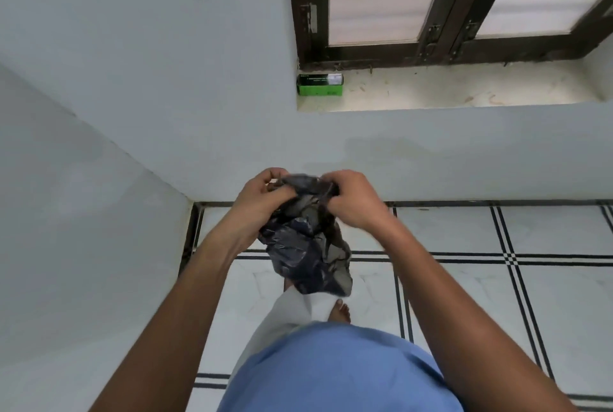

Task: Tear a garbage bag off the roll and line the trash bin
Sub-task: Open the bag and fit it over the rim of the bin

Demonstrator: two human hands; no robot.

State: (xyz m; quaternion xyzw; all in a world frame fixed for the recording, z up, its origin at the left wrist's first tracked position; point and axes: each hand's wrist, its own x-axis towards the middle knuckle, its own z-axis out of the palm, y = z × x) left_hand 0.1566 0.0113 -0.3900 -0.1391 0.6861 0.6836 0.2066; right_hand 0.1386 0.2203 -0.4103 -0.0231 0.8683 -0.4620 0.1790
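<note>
While I stand on the tiled floor (pixel 464 295), my left hand (pixel 262 202) and right hand (pixel 355 201) pinch the crumpled black garbage bag (pixel 308 252) at its top.

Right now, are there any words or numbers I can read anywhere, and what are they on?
Small green and black cardboard box on the pale stone window sill: pale print lines on its dark top, too small and blurred to read.
Crumpled black plastic garbage bag held by both hands: no writing visible.
Nothing else carries text.
</note>
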